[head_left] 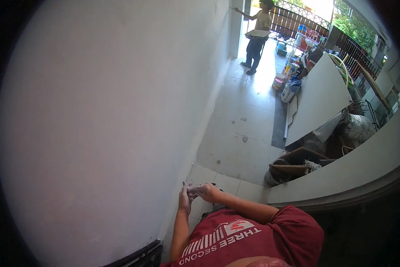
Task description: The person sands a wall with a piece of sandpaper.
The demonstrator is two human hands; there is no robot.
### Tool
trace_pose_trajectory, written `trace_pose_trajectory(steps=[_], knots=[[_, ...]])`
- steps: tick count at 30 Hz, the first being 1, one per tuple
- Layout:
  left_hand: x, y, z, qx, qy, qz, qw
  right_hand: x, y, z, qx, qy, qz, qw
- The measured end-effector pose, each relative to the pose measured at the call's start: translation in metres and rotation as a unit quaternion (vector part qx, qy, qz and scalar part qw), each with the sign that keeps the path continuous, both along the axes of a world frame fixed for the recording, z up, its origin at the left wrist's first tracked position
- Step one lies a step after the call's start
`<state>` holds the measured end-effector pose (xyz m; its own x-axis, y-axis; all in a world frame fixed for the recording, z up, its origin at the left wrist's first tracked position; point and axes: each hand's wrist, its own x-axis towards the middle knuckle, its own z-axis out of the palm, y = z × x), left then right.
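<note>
My two hands meet in front of my red shirt, close to the white wall. Whitish dust or paste coats both of them. The left hand is upright with its fingers extended and its palm turned toward the right one. Across that palm lie the outstretched fingers of my right hand, which touch it. No held thing shows in either hand, though whether something small lies between them cannot be made out.
Along the pale tiled floor, a person stands at the far end, one arm raised to the wall and a flat board in the other hand. Paint buckets, a leaning white panel and piled scrap line the right side.
</note>
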<state>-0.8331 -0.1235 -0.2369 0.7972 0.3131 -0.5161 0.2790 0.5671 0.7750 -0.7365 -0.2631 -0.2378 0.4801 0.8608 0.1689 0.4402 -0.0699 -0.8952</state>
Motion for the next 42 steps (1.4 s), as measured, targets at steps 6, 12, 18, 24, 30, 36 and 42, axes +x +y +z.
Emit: trace_pose_trajectory(steps=[6,12,18,24,30,36,42], knots=[[-0.001,0.001,0.003,0.033,0.002,-0.009,0.999,-0.003,0.001,0.002,0.005,0.000,0.006,1.000],[-0.001,0.004,0.001,0.064,0.002,-0.032,0.997,-0.001,0.000,0.011,0.004,-0.005,0.027,1.000],[-0.001,0.007,0.000,0.083,0.010,-0.055,0.995,0.002,0.002,0.011,0.021,0.003,0.066,0.998],[-0.004,0.009,0.007,0.065,-0.004,-0.052,0.997,0.006,0.006,0.013,0.027,0.050,0.105,0.993],[-0.007,0.012,0.004,0.063,-0.036,-0.036,0.997,0.006,0.010,0.016,0.018,0.085,0.111,0.990],[-0.008,0.017,-0.011,0.044,-0.030,-0.023,0.998,0.006,0.009,0.019,0.000,0.028,0.103,0.994],[-0.009,0.007,0.003,0.019,-0.085,0.039,0.995,-0.002,0.015,0.024,0.032,0.072,0.094,0.992]])
